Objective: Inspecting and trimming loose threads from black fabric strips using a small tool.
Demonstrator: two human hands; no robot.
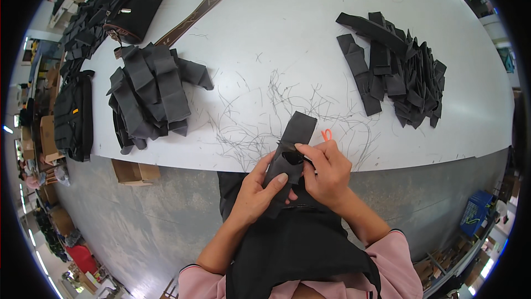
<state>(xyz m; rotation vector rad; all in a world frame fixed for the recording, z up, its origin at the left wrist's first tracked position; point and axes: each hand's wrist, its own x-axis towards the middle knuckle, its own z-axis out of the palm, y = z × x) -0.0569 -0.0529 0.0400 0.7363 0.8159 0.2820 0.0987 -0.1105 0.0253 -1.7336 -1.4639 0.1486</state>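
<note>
Across my left hand (pixel 260 191) lies a dark grey fabric strip (pixel 300 127), folded and stitched. The left thumb presses on it, with the other fingers curled beneath. My right hand (pixel 327 173) is closed beside the strip, its fingertips at a dark loop or opening in the fabric. From the top of this hand sticks out an orange loop (pixel 327 134), apparently part of a small tool; the rest of that tool is hidden in the fingers. Both hands are just over the table's near edge, above my black apron (pixel 298 243).
Loose thread ends (pixel 243 138) litter the white table (pixel 298 17). One pile of grey strips (pixel 152 91) sits left, another pile (pixel 406 69) right. Farther left are a black bag (pixel 138 8) with a brown strap (pixel 207 3) and a black backpack (pixel 74 116). A cardboard box (pixel 135 172) stands below the edge.
</note>
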